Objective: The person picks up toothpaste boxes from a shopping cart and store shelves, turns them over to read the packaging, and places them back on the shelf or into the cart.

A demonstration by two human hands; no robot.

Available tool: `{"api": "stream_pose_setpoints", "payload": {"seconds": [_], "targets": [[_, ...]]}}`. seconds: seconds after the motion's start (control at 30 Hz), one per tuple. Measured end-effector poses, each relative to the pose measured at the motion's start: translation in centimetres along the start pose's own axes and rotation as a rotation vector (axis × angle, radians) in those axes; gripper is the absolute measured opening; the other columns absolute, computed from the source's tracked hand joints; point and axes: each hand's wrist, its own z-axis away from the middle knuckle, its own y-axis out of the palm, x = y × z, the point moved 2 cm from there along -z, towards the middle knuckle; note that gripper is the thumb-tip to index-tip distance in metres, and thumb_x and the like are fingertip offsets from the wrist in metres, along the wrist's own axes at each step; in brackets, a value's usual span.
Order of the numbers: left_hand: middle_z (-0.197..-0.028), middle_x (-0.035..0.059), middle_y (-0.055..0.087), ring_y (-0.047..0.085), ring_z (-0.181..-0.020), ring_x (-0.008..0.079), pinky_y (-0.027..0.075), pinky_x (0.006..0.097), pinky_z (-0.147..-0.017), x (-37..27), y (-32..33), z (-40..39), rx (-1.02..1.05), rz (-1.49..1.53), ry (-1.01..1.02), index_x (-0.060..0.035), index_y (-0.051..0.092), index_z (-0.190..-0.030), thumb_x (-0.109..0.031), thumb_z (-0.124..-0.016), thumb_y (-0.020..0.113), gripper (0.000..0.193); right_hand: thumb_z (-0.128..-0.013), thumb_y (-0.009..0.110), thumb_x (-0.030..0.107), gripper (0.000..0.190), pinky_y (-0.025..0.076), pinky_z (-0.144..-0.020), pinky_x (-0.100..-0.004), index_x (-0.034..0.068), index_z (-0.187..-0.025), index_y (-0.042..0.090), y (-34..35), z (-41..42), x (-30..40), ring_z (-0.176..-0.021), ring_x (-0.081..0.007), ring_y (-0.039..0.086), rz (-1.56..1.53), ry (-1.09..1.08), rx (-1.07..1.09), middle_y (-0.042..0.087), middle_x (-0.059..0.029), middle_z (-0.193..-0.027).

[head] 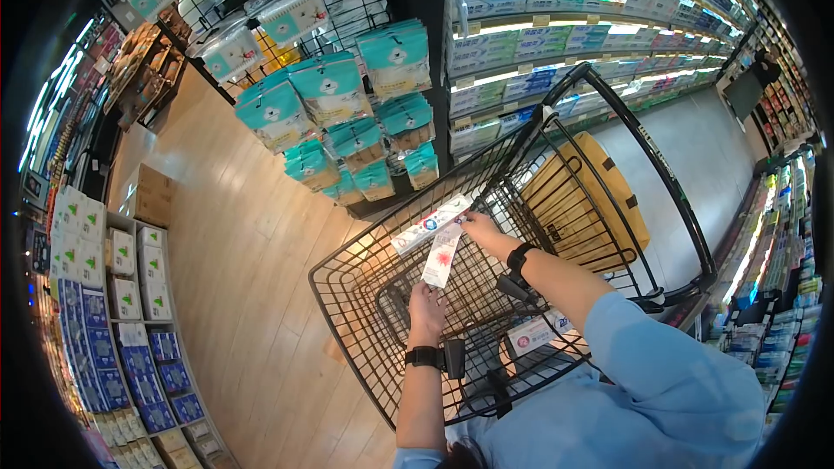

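Note:
My left hand (427, 311) grips the lower end of a white carton with a pink flower print (442, 259), probably a toothpaste box. The fingers of my right hand (482, 232) close on the carton's upper end. A second long white carton with red and blue print (427, 227) crosses behind that end, close to my right fingertips; whether they hold it too is hard to see. Both cartons are above the basket of a black wire shopping cart (352, 293). Low on the near side, behind cart wires, is a white box with a pink round mark (534, 337).
A yellow bag (586, 202) sits at the cart's handle (658, 156). Beyond the cart, teal-topped pouches (329, 88) hang on a rack beside shelves of toothpaste boxes (485, 49). To the left are stacked packs (140, 371) and a cardboard box (153, 195). A person (767, 68) is far right.

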Motion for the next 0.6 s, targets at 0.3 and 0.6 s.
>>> {"api": "stream_pose_setpoints", "payload": {"seconds": [0.3, 0.6], "targets": [[-0.121, 0.0092, 0.045, 0.036, -0.12, 0.0278, 0.027, 0.045, -0.102, -0.2, 0.5, 1.0, -0.072, -0.097, -0.083, 0.0, 0.041, -0.12, -0.028, -0.085, 0.053, 0.047, -0.076, 0.068, 0.03, 0.049, 0.047, -0.057, -0.0318, -0.008, -0.097, 0.046, -1.4, 3.0, -0.7, -0.066, -0.0225, 0.06, 0.112, 0.118, -0.149, 0.059, -0.0148, -0.081], [-0.09, 0.0134, 0.06, 0.06, -0.079, 0.0234, 0.049, 0.0342, -0.075, -2.2, 3.3, 6.6, 0.127, -0.288, 0.017, -0.0003, 0.049, -0.098, -0.025, -0.087, 0.058, 0.028, -0.072, 0.072, 0.033, 0.046, 0.048, -0.054, -0.0263, -0.005, -0.096, 0.059, -8.3, 9.1, 5.6, -0.068, -0.0162, 0.061, -0.094, -0.057, -0.142, 0.062, -0.0125, -0.081]]}}
